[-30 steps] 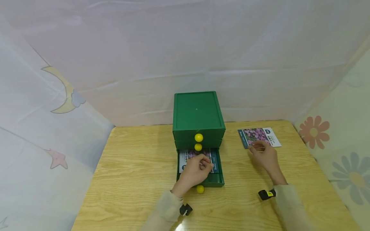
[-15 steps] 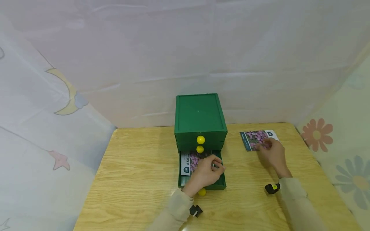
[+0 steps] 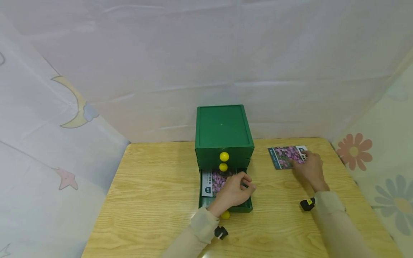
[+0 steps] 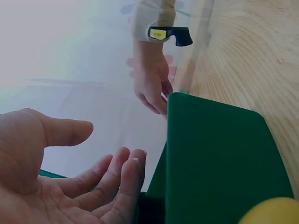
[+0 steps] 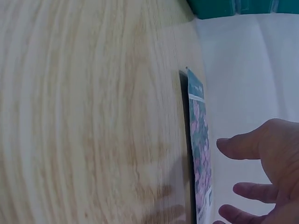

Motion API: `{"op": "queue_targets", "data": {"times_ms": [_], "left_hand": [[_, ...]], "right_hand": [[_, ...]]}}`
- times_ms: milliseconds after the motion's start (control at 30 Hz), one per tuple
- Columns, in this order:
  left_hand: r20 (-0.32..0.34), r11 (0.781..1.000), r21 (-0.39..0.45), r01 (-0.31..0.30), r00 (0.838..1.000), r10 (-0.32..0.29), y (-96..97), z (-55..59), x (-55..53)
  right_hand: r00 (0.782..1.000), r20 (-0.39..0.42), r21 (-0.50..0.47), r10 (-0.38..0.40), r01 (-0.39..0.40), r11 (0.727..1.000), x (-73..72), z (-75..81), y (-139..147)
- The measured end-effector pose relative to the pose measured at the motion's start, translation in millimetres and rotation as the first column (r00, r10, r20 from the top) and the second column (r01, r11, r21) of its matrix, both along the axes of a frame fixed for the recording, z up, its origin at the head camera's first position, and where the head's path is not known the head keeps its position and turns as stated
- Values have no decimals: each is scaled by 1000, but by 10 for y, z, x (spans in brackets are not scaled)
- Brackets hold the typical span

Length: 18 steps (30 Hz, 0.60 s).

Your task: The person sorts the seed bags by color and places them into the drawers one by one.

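My left hand [image 3: 233, 191] hovers over the pulled-out bottom drawer [image 3: 206, 203] of a green cabinet [image 3: 222, 125], fingers loosely bent around nothing. Inside that drawer lies a flat seed packet [image 3: 207, 183] printed with pink flowers, its right part hidden by the hand. A similar seed packet [image 3: 285, 156] lies on the table to the right of the cabinet. Over its white end is my right hand [image 3: 312, 171], thumb and fingers spread. In the right wrist view, a gap shows between the thumb [image 5: 240, 145] and the packet [image 5: 200, 144].
Two closed drawers with yellow ball knobs [image 3: 224, 156] sit above the pulled-out one, whose own yellow knob [image 3: 225, 215] projects in front. The wooden table [image 3: 151, 190] backs onto a pale cloth [image 3: 161, 89]. Black wrist mounts [image 3: 221, 233] hang under both forearms.
My left hand has shifted right across the drawer, showing more of the packet's left end. My right hand has moved right along the table packet toward its white end.
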<state>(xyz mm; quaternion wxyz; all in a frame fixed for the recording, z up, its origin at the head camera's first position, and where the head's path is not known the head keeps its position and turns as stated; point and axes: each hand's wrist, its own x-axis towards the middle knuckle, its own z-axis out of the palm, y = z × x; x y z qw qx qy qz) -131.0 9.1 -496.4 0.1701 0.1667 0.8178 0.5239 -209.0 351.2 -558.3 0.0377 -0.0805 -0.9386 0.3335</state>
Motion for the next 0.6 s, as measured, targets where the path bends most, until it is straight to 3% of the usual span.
{"op": "queue_targets", "data": {"times_ms": [133, 367, 600], "left_hand": [[11, 1000, -14, 10, 1000, -10, 51, 38, -26], [-8, 997, -69, 22, 1000, -23, 179, 101, -92], [-13, 993, -109, 35, 999, -36, 255, 140, -130]], "right_hand": [[998, 52, 42, -29, 27, 999, -26, -35, 56], [999, 40, 81, -30, 26, 996, -64, -47, 114], [990, 127, 67, -54, 46, 997, -56, -33, 144]]}}
